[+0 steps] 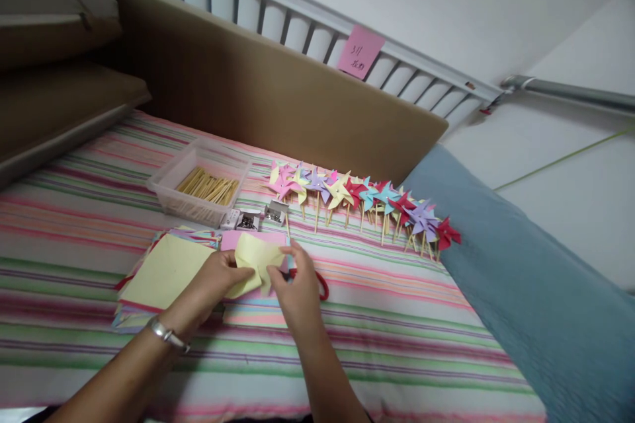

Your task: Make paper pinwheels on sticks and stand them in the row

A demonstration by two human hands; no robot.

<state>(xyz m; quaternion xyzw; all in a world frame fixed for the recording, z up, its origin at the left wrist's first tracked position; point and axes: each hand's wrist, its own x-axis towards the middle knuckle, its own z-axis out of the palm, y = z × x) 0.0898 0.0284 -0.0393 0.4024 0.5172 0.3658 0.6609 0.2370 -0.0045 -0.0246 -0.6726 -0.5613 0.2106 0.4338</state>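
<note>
Between my hands is a piece of yellow paper (258,252), its flaps curled in toward the middle like a part-folded pinwheel. My left hand (225,275) pinches its left side between thumb and fingers. On the other side, my right hand (296,281) grips a flap near the centre and right edge. Pink paper (231,238) lies beneath the yellow piece, with more coloured sheets (253,316) under it. Just left of my left hand sits a stack of square paper (166,271), yellow on top. A red scissors handle (323,286) shows beside my right hand, the blades hidden.
A clear plastic box (163,178) holds many wooden sticks (208,186). Small boxes of metal pins (248,221) stand in front of it. A row of finished pinwheels (367,195) stretches rightward along a brown board (297,92). Stacked cardboard (59,99) rises at far left.
</note>
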